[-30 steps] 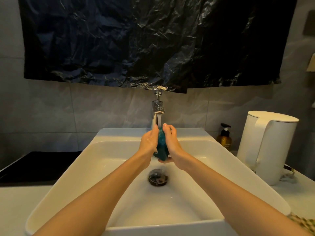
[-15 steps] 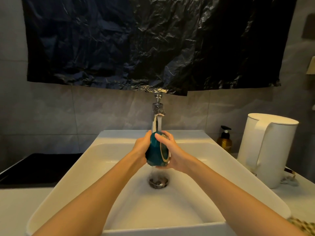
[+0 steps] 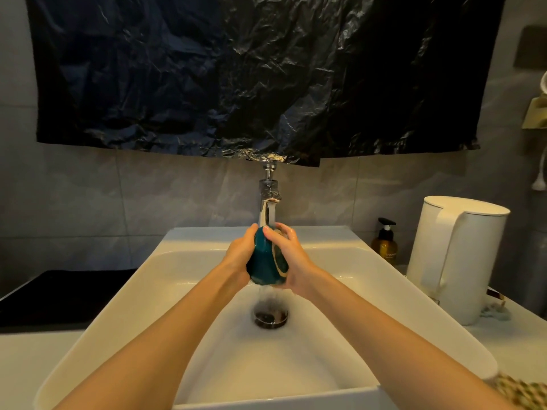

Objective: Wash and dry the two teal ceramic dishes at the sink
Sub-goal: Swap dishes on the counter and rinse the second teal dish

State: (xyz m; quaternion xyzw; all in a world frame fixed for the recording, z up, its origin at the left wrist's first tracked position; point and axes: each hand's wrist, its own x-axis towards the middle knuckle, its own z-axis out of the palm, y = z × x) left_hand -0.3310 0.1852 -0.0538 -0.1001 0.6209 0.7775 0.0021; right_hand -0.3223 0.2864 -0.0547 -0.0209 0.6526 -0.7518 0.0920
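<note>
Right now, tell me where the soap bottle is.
Head view, right side: the soap bottle stands by the back corner of the sink, just left of the kettle.

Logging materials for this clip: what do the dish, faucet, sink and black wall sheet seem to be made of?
Dish: probably glazed ceramic, going by the glossy teal surface with a gold-toned band.
Faucet: polished metal, with mirror-like reflections.
Sink: white glossy ceramic or a similar material. It is smooth with soft highlights, and the look leaves it open.
Sheet: thin black plastic film, crinkled with sharp glints.
</note>
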